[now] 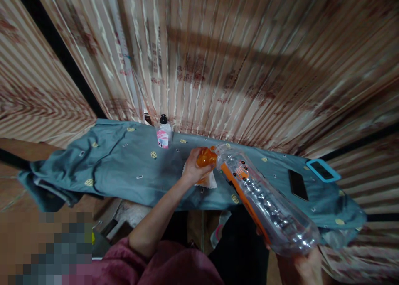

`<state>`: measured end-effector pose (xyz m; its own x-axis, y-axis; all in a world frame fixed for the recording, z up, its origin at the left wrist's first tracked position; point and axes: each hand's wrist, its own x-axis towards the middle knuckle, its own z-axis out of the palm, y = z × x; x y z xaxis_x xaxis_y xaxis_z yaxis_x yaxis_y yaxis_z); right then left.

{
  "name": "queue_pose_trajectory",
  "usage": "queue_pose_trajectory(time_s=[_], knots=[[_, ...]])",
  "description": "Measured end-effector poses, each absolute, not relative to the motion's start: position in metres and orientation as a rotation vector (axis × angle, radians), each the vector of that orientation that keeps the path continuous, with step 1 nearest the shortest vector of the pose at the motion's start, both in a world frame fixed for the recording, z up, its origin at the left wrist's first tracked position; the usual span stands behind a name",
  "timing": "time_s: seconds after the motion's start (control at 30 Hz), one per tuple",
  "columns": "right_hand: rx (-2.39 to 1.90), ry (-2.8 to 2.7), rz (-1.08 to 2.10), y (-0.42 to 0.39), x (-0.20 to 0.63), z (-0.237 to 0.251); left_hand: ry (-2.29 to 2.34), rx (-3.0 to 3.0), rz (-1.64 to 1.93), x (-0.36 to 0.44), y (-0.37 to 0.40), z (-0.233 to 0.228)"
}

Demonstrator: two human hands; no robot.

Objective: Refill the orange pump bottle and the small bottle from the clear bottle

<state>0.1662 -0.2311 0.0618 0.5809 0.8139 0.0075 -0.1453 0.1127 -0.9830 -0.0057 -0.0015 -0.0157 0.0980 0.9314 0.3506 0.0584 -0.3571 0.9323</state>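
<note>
Two hands on a big clear bottle, orange piece at the neck

Right hand grips the base of the clear plastic bottle, which is tilted with its neck out over the surface, a table under a blue-grey cloth. Left hand has its fingers wrapped around an orange piece right at the mouth; can't tell if it's a cap or a funnel, or whether it's on or off. Bottle looks mostly empty, so I'd guess whatever's happening at the neck is only partway. Under the left hand lies a pale cloth. Nearby: a small pink-label bottle at the back, a dark phone and a blue-framed device to the right, well clear.
</note>
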Motion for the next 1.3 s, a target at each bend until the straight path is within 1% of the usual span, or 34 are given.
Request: queue_pose_trajectory(time_s=[0.2,0.47,0.77,1.3], knots=[[-1.326,-0.616,0.824,-0.235,0.167,0.061,1.003,1.567,1.358,-0.007,-0.002,-0.013],[-1.367,-0.635,0.755,-0.233,0.165,0.063,1.003,1.586,1.362,-0.007,-0.002,-0.012],[-1.419,-0.755,0.668,-0.238,0.180,0.049,0.997,1.580,1.368,-0.007,-0.001,-0.015],[-1.410,-0.716,0.705,-0.229,0.157,0.081,0.969,1.541,1.351,-0.007,-0.001,-0.012]])
